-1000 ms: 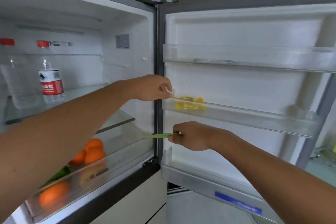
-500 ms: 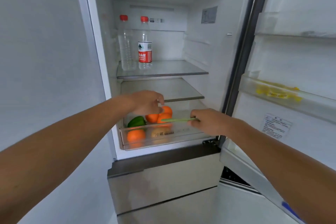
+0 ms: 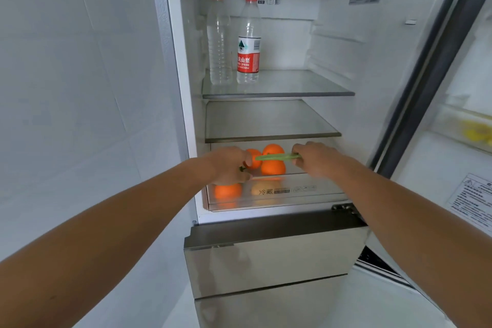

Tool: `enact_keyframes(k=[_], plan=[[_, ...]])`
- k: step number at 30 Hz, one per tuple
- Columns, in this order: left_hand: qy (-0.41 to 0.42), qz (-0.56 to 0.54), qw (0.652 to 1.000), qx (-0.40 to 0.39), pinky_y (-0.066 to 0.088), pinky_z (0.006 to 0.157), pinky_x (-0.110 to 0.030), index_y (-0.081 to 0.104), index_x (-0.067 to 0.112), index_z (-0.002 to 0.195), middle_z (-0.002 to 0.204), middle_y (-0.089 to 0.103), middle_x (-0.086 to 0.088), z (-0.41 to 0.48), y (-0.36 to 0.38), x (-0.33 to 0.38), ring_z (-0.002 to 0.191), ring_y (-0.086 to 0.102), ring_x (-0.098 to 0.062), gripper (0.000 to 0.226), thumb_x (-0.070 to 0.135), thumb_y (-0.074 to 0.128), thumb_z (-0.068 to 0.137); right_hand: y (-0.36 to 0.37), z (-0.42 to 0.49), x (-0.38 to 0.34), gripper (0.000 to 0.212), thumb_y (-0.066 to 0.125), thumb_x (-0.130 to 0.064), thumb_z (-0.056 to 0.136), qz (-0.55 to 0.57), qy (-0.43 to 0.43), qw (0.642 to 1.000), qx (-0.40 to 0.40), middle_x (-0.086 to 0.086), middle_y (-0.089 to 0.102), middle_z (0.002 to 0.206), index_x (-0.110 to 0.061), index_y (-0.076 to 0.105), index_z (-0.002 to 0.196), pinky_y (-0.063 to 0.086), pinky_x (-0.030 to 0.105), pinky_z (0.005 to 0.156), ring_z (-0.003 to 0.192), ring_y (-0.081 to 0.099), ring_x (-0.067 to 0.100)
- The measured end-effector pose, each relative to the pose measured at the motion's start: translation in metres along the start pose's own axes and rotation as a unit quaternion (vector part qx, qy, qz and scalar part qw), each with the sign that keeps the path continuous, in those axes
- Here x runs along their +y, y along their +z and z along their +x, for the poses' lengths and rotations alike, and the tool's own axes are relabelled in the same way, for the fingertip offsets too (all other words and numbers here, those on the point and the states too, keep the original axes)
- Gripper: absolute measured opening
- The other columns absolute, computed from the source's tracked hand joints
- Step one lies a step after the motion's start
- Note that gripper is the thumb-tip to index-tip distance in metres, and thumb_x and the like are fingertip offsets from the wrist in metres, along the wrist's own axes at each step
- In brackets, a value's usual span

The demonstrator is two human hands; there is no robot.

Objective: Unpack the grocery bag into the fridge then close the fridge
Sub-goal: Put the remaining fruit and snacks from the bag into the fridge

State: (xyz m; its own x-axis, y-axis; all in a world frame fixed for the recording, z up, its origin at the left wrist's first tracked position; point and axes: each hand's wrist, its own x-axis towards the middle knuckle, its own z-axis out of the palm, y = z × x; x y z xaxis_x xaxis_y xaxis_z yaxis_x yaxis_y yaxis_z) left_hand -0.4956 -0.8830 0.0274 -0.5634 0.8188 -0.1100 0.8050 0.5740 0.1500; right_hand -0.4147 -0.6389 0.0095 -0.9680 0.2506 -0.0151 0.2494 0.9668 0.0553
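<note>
The fridge stands open in front of me. My right hand [image 3: 316, 160] pinches a thin pale green stalk [image 3: 277, 157] and holds it level over the clear crisper drawer [image 3: 306, 192]. Several oranges [image 3: 273, 168] lie in that drawer. My left hand [image 3: 229, 165] is curled down over a green pepper at the drawer's left; only its dark stem [image 3: 242, 168] shows beside the fingers. Another orange [image 3: 228, 190] sits at the drawer's front left, below that hand.
Two red-capped water bottles [image 3: 247, 40] stand on the top glass shelf [image 3: 292, 93]. Below it is a bare glass shelf [image 3: 271, 137]. The open door [image 3: 452, 168] is at the right, with yellow items [image 3: 476, 133] in its shelf. A grey lower drawer front [image 3: 266, 261] sits underneath.
My view swung left from the door shelves to the fridge interior. Both hands moved to the crisper drawer, the right carrying the green stalk. My left hand now covers the green pepper.
</note>
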Motion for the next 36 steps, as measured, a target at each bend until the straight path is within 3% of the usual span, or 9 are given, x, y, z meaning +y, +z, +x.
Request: enact_keyframes(k=[4,6,9,13,20,25,27,32,36], plan=[[0.018,-0.004,1.000,-0.001,0.048,0.084,-0.030,0.057,0.024,0.124,0.108,0.055,0.001,0.013,0.013,-0.003,0.097,0.055,-0.019,0.033,0.037,0.059,0.094,0.016,0.003,-0.001,0.045,0.045,-0.039,0.102,-0.001,0.011,1.000,0.013,0.010,0.047,0.134,-0.027,0.039,0.145,0.050,0.048,0.094,0.117,0.052,0.029],[0.031,-0.013,0.999,0.004,0.042,0.073,-0.027,0.059,0.024,0.118,0.098,0.053,0.004,0.019,0.017,-0.004,0.092,0.053,-0.017,0.027,0.036,0.060,0.093,0.021,-0.003,0.002,0.048,0.042,-0.041,0.103,0.002,0.006,0.999,0.034,0.011,0.044,0.139,-0.024,0.037,0.148,0.049,0.047,0.096,0.122,0.049,0.030],[0.034,-0.002,0.999,0.012,0.039,0.068,-0.027,0.059,0.024,0.111,0.089,0.047,0.008,0.022,0.021,-0.001,0.089,0.052,-0.017,0.022,0.035,0.061,0.092,0.025,-0.017,0.008,0.046,0.035,-0.044,0.105,0.029,0.010,0.999,0.039,0.010,0.048,0.136,-0.023,0.042,0.144,0.049,0.045,0.095,0.119,0.051,0.028],[0.018,0.011,1.000,0.016,0.050,0.089,-0.039,0.058,0.027,0.123,0.107,0.052,0.005,0.019,0.025,0.009,0.099,0.053,-0.017,0.035,0.040,0.061,0.091,0.029,-0.040,0.020,0.047,0.031,-0.049,0.104,0.029,0.021,0.999,0.041,0.008,0.053,0.129,-0.023,0.048,0.139,0.049,0.041,0.090,0.113,0.053,0.025],[0.009,0.028,0.994,0.103,0.048,0.093,-0.042,0.059,0.029,0.123,0.115,0.047,0.000,-0.012,0.032,0.028,0.106,0.049,-0.021,0.036,0.039,0.061,0.089,0.040,-0.083,0.021,0.054,0.051,-0.043,0.098,-0.035,-0.020,0.995,0.089,0.011,0.036,0.144,-0.024,0.036,0.146,0.051,0.042,0.097,0.126,0.043,0.028],[0.009,0.000,0.995,0.099,0.050,0.084,-0.032,0.058,0.024,0.116,0.114,0.055,0.001,-0.041,0.051,0.035,0.099,0.058,-0.020,0.025,0.031,0.060,0.091,0.053,-0.102,0.006,0.042,0.051,-0.043,0.096,-0.027,-0.014,0.992,0.126,0.007,0.049,0.120,-0.020,0.040,0.130,0.055,0.036,0.080,0.103,0.051,0.021],[-0.004,0.003,0.996,0.086,0.050,0.091,-0.034,0.054,0.027,0.126,0.128,0.054,0.001,-0.048,0.064,0.036,0.110,0.056,-0.021,0.036,0.036,0.061,0.091,0.057,-0.105,0.000,0.042,0.047,-0.047,0.098,0.009,0.036,0.993,0.110,0.007,0.051,0.115,-0.017,0.043,0.127,0.055,0.039,0.079,0.100,0.052,0.023],[-0.004,0.150,0.984,0.101,0.028,0.115,-0.052,0.017,0.027,0.154,0.159,0.013,-0.013,-0.060,0.097,0.033,0.146,0.017,-0.035,0.076,0.051,0.055,0.092,0.069,-0.105,-0.003,0.072,0.049,-0.048,0.099,0.117,0.129,0.980,0.092,0.020,0.030,0.147,-0.011,0.017,0.152,0.049,0.047,0.097,0.128,0.044,0.040],[-0.029,0.239,0.968,0.068,0.007,0.118,-0.061,-0.007,0.024,0.156,0.160,-0.025,-0.014,-0.057,0.127,0.029,0.148,-0.020,-0.037,0.088,0.059,0.045,0.094,0.082,-0.099,-0.010,0.093,0.048,-0.050,0.099,0.190,0.150,0.970,0.030,0.024,-0.014,0.162,-0.015,-0.018,0.156,0.023,0.055,0.117,0.150,-0.001,0.045]])
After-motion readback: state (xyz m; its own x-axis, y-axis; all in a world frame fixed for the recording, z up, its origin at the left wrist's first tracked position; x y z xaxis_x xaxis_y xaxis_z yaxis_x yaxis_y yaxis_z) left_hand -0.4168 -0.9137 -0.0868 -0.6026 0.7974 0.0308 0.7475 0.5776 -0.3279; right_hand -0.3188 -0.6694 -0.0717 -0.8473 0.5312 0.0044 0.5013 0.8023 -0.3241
